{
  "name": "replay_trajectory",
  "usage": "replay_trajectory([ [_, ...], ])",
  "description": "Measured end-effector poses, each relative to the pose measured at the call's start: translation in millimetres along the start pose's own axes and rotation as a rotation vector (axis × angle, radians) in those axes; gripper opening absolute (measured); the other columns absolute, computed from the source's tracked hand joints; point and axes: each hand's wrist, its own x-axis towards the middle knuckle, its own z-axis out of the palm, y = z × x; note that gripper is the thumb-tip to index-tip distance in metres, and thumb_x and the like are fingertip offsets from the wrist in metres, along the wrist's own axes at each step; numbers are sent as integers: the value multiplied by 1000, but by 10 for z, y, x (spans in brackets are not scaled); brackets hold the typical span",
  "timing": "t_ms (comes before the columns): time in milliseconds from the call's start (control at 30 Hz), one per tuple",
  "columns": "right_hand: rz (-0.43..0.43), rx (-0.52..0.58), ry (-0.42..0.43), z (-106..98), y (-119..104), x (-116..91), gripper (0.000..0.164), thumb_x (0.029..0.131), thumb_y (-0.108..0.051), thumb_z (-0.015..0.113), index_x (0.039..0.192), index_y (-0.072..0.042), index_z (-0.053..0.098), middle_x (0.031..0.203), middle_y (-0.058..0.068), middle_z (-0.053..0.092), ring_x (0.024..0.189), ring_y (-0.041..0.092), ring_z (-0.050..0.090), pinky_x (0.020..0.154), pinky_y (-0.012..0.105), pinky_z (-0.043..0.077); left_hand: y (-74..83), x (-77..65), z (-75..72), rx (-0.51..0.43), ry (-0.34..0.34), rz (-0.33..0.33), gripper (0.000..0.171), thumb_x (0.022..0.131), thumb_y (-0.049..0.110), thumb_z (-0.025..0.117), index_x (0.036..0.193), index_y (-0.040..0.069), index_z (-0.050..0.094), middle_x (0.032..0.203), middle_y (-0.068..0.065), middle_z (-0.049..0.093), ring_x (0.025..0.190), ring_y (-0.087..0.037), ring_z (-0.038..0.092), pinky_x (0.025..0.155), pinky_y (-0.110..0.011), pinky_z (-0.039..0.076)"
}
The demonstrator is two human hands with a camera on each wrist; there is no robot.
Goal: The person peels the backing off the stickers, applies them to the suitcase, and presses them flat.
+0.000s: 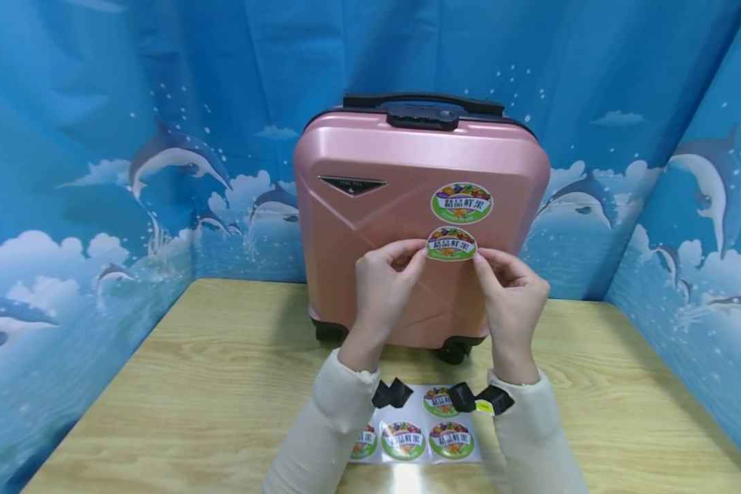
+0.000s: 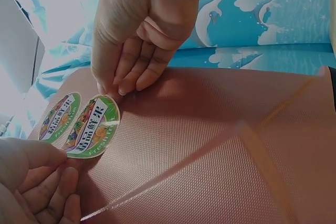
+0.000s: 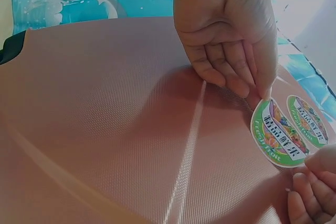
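Note:
In the head view, my left hand (image 1: 387, 278) pinches the left edge of an oval fruit sticker (image 1: 451, 245) between thumb and finger. At its opposite edge, my right hand (image 1: 511, 285) pinches it too. The sticker, green below with colourful fruit on top, overlaps the front of a pink hard-shell suitcase (image 1: 383, 254), just under a matching sticker (image 1: 462, 203) lying flat on it. From the left wrist view, the held sticker (image 2: 94, 127) stretches between the left fingertips (image 2: 55, 156) and right fingertips (image 2: 107, 85). Both hands cast shadows on the ribbed shell.
The suitcase stands upright on a wooden table (image 1: 222, 384), its black handle (image 1: 422, 103) on top and a dark triangular badge (image 1: 352, 184) at upper left. A sheet of stickers (image 1: 416, 429) lies beneath the forearms. Blue dolphin-printed curtains (image 1: 253, 137) surround the table.

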Motion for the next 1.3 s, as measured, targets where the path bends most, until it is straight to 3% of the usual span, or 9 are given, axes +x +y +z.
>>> replay_trajectory([
  [767,-59,-93,26,36,-21,-5,21,82,-19,74,91,-1,74,81,-1,70,67,10,59,61,17,48,10,1,16,125,78,122,11,85,15,68,89,9,76,78,0,71,60,-5,58,55,-17,48],
  [1300,-47,-135,41,53,2,2,19,82,-18,74,90,-2,74,78,-5,68,66,9,58,60,17,47,7,29,19,177,90,69,9,85,18,68,85,10,72,73,2,70,57,-5,57,53,-18,46],
])
